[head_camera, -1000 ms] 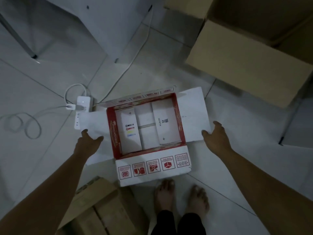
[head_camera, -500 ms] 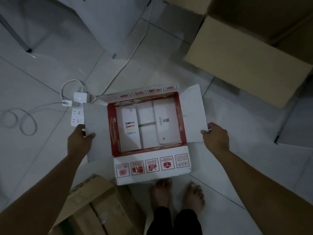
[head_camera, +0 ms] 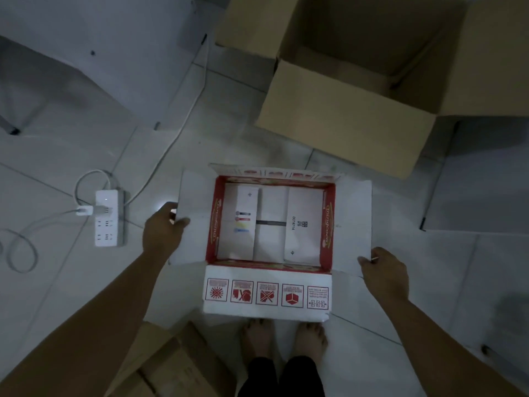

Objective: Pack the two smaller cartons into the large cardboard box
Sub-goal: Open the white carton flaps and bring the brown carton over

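A red-and-white carton [head_camera: 269,293] sits open on the tiled floor in front of my feet, its four flaps spread out and white packets inside. My left hand [head_camera: 161,233] grips the edge of its left flap. My right hand [head_camera: 385,272] pinches the near corner of its right flap. The large cardboard box [head_camera: 343,130] stands open at the upper right, beyond the carton, with a dark, seemingly bare inside. A second brown carton [head_camera: 171,368] lies at the bottom left, partly hidden by my left arm.
A white power strip [head_camera: 107,222] with a plugged-in charger and looping cables lies on the floor to the left. A white cable runs up toward a pale furniture panel [head_camera: 114,53] at the upper left. My bare feet [head_camera: 283,336] stand just behind the carton.
Both hands went from open beside the carton to gripping its side flaps. The view swung so the large box shows its open top, and the carton now sits more squarely in front of me.
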